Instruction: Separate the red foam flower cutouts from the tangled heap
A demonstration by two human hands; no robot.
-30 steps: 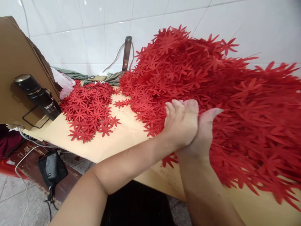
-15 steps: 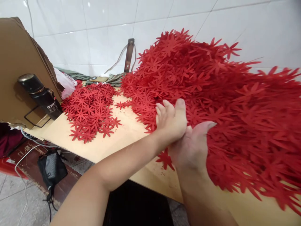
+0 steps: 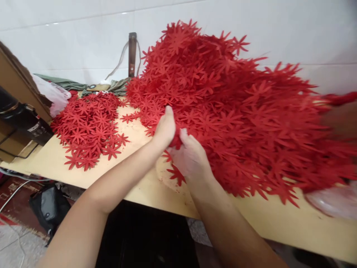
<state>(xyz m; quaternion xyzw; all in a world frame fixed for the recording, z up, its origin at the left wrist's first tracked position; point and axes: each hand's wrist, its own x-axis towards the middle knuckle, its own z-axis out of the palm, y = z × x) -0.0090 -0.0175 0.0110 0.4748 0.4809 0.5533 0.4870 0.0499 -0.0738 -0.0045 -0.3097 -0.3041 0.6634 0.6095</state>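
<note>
Red flower heap (image 3: 231,100): our landmark, a big tangled mound of many-petalled pieces on the pale tabletop (image 3: 131,176), right up by the white wall (image 3: 279,29).
Cardboard (image 3: 12,65): far left of the heap, upright, cut off by the view's edge.
Black bottle (image 3: 25,117): in front of that cardboard, well left of the heap, slanting.
Black pouch (image 3: 50,206): left of the heap and lower, down below the tabletop.
Small red pile (image 3: 89,123): same petalled shapes, left of the heap, a few loose ones in between!
Wooden strip (image 3: 132,56): upright behind the heap's left end, cord beside it.
Left hand (image 3: 166,126): at the heap's near left edge, thumb up; other fingers hidden, can't tell if they grip.
Right hand (image 3: 191,154): just right of it, thumb raised, red petals (image 3: 176,140) showing between; clamped or not, can't tell.
Clear plastic (image 3: 334,201): near the heap's right end, blurred.
</note>
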